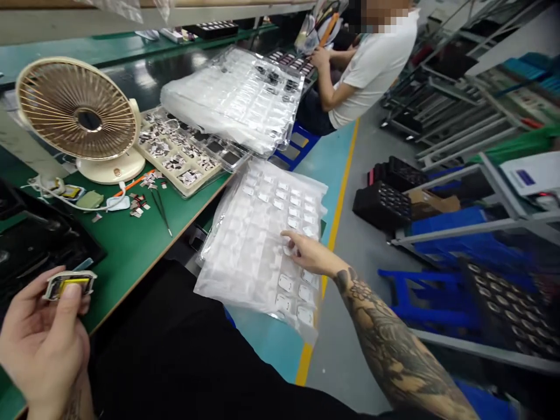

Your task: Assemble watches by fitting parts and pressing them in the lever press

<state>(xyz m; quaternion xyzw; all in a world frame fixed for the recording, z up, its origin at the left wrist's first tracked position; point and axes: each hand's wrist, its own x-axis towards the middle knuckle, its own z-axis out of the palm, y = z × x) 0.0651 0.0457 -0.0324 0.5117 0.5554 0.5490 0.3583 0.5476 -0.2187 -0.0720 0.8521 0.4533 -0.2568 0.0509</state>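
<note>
Two hands are working apart, the left hand (41, 332) pinching a small metal-framed part (69, 286) up over the green counter (126, 262) for a close look, the right hand (312, 254) resting spread on a clear plastic tray (258, 256), steadying it past the counter's edge.

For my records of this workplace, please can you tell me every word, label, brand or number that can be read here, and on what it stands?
No word or number can be read.
White card: blue mark, too small to read.
Fan base: small badge, too blurred to read.
Part in the left hand: yellow patch, no readable text.
</note>
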